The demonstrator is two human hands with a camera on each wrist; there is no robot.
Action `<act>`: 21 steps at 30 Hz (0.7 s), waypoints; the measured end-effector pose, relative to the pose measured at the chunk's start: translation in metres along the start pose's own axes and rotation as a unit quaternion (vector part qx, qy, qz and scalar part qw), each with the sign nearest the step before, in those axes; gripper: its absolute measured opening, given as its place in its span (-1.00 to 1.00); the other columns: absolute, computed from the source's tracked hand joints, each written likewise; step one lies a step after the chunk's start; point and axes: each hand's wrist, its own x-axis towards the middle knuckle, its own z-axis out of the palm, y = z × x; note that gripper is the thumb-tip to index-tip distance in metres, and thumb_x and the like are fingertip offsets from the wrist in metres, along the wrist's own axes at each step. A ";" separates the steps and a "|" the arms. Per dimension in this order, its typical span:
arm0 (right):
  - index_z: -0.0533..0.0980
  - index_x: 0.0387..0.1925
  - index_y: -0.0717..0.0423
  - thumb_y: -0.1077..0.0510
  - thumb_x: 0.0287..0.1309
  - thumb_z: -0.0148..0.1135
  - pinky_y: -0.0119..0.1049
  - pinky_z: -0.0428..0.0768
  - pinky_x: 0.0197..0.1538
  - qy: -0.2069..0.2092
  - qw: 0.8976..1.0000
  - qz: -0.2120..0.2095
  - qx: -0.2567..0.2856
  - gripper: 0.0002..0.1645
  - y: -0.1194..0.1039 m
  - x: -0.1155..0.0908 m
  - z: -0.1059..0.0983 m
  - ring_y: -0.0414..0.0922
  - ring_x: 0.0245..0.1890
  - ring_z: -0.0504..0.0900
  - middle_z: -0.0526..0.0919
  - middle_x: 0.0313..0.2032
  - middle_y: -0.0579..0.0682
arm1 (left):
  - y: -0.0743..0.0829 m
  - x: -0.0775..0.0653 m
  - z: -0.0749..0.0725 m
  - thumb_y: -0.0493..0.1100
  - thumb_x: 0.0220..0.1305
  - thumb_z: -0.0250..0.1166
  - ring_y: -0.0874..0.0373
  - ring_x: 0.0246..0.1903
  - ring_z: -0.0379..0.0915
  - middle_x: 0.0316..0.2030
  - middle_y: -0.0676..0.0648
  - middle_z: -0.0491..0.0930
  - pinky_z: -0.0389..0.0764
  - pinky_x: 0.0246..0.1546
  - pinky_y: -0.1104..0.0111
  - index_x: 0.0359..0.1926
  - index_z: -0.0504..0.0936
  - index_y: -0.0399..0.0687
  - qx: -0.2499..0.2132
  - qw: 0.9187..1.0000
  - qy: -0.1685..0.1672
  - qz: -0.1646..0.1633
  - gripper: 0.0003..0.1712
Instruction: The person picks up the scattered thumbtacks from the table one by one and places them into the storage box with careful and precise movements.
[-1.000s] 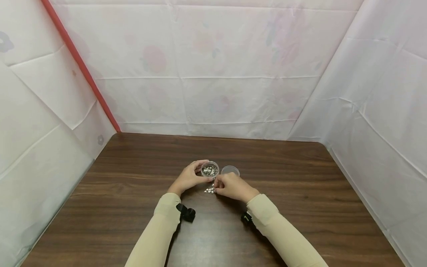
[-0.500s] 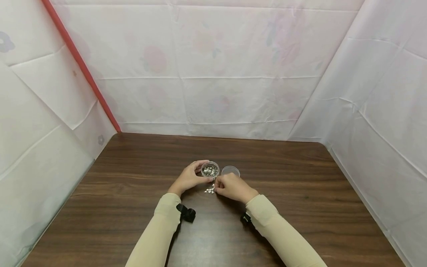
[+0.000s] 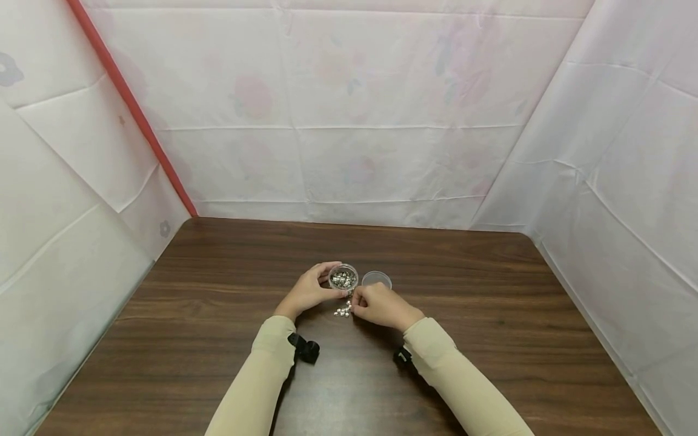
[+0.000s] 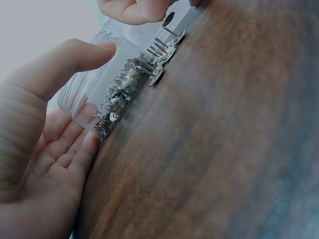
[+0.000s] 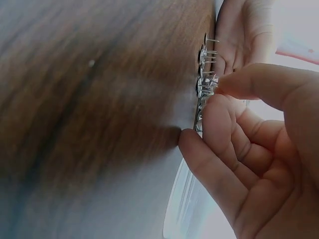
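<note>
A round clear plastic box (image 3: 343,277) filled with silver thumbtacks stands on the table. My left hand (image 3: 309,290) holds it from the left, thumb on the near side and fingers round the far side. Loose thumbtacks (image 3: 342,312) lie on the table just in front of the box, most with pins pointing up in the left wrist view. My right hand (image 3: 380,306) is over the right edge of this pile, with thumb and forefinger pinched together at a thumbtack (image 5: 213,82); the fingertips partly hide it. Its other fingers are curled, one fingertip touching the table.
A clear round lid (image 3: 377,278) lies right of the box, partly behind my right hand. The brown wooden table (image 3: 463,272) is bounded by white patterned cloth (image 3: 327,163) at the back and sides. A red strip (image 3: 136,115) runs down the left corner.
Both hands stay almost in place. The right fingertips shift very slightly at the edge of the loose thumbtacks; the box and lid have not visibly moved.
</note>
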 end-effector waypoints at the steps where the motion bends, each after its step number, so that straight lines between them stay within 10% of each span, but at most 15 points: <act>1: 0.53 -0.48 0.00 0.21 0.12 0.19 -0.46 0.49 -0.53 -0.001 1.000 0.001 0.001 -0.91 0.000 0.000 0.000 -0.36 -0.64 0.42 0.54 -0.59 -0.21 | 0.000 0.000 0.000 0.16 -0.18 0.51 0.07 0.14 0.30 0.22 0.01 0.34 0.45 0.13 0.05 0.25 0.37 0.18 0.001 1.000 0.000 0.000 -0.10; 21: 0.49 -0.43 -0.05 0.18 0.15 0.10 -0.43 0.51 -0.55 0.000 0.998 0.033 0.049 -0.92 0.007 0.000 -0.006 -0.34 -0.65 0.44 0.55 -0.60 -0.23 | -0.006 0.003 0.000 0.20 -0.18 0.49 0.14 0.10 0.32 0.18 0.06 0.34 0.49 0.10 0.10 0.25 0.37 0.23 0.012 1.000 0.004 -0.004 -0.10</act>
